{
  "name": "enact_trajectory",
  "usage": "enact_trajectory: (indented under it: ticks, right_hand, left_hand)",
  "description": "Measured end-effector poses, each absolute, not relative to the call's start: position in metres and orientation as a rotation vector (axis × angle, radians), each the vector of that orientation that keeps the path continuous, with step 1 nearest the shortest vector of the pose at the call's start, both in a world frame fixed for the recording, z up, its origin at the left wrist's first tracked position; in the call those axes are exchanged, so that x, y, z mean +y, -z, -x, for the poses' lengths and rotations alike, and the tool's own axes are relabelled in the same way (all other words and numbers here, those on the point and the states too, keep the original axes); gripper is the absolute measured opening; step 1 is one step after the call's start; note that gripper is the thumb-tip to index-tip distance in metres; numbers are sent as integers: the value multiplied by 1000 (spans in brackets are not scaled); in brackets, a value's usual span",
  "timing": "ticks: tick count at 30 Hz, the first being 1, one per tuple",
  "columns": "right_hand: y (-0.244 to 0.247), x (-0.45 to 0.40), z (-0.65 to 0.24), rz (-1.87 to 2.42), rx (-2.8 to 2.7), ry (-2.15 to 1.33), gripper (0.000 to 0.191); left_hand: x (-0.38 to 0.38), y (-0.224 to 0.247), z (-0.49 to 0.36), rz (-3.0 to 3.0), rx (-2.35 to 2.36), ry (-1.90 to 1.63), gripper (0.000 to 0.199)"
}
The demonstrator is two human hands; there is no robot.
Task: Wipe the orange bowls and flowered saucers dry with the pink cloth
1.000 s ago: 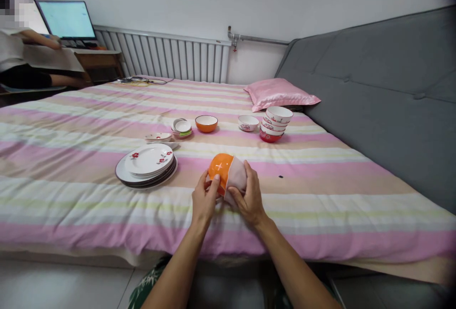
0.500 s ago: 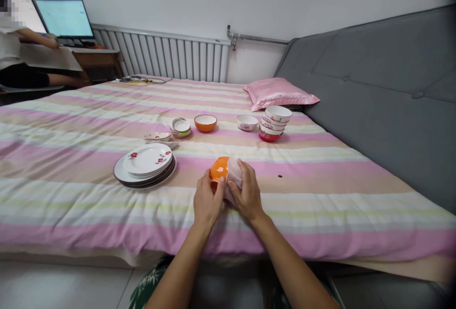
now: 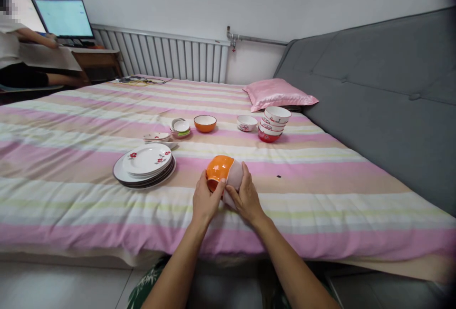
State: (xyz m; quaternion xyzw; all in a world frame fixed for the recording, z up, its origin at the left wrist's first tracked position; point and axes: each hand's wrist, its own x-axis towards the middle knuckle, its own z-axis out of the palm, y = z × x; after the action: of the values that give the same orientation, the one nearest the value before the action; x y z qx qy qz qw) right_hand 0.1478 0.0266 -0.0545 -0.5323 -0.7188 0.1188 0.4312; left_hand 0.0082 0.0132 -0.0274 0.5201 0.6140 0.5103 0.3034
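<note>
An orange bowl [image 3: 218, 167] is held on its side above the front of the striped bed, its glossy outside facing up. My left hand [image 3: 206, 199] grips its left, lower edge. A pale cloth [image 3: 234, 176] covers the bowl's right part, and my right hand [image 3: 248, 197] presses it there with curled fingers. To the left lies a stack of plates [image 3: 147, 160], the top one with red flowers. Behind the held bowl stand another orange bowl [image 3: 205, 124], a white patterned bowl [image 3: 246, 123] and a stack of bowls [image 3: 273, 124] with a red one lowest.
Small dishes [image 3: 180, 127] and oval dishes [image 3: 156, 137] sit behind the plates. A pink pillow [image 3: 280, 93] rests by the grey headboard [image 3: 374, 71]. Cables [image 3: 142, 81] lie at the bed's far edge. Another person [image 3: 21, 52] sits at a desk at the far left.
The held bowl has turned and shifted slightly left, and more of its orange outside shows. My right fingers lie lower around the cloth. The other dishes have stayed in place.
</note>
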Motion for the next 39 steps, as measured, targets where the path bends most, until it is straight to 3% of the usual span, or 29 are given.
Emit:
enact_trajectory:
  ticks: [6, 16, 25, 30, 39]
  right_hand:
    - [60, 28, -148, 1374, -1822, -312, 84]
    - [63, 29, -148, 1368, -1829, -328, 83]
    - [58, 24, -146, 1339, -1771, -369, 84]
    - [53, 24, -146, 1227, -1693, -395, 83]
    - [40, 23, -146, 1132, -1580, -365, 65]
  left_hand:
    - [12, 26, -6, -1337, 1708, -1256, 77]
    - [12, 23, -9, -1278, 1781, -1236, 78]
    - [12, 21, -10, -1179, 1841, -1418, 48]
    - [8, 17, -8, -1185, 1836, -1414, 44]
    - [3, 10, -11, -1414, 1970, -1197, 48]
